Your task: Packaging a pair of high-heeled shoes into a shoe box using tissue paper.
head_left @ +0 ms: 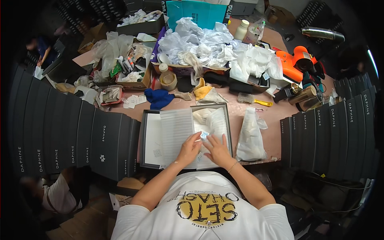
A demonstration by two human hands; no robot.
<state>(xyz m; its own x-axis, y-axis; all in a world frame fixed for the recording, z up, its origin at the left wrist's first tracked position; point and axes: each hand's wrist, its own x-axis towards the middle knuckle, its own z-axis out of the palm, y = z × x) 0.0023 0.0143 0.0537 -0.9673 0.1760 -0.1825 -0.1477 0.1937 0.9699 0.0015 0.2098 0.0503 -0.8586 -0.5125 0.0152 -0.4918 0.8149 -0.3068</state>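
Observation:
A dark shoe box (229,120) lies open in front of me, its lid (145,138) to the left. White wrapping (218,120) covers the contents of the box, and a translucent ribbed foam sheet (176,132) spreads over its left side and the lid. My left hand (189,149) is closed, its fingertips pinching a small white packet with blue print (204,135). Beside it my right hand (218,152) has its fingers spread over the wrapping, close to the packet. A second printed patch shows beneath the hands. What the wrapping contains is hidden.
A white wrapped bundle (251,138) lies right of the box. Rows of dark boxes stand on the left (112,140) and right (312,140). Farther back are a brush (249,98), a blue cloth (159,98), crumpled paper (196,44) and an orange tool (288,66).

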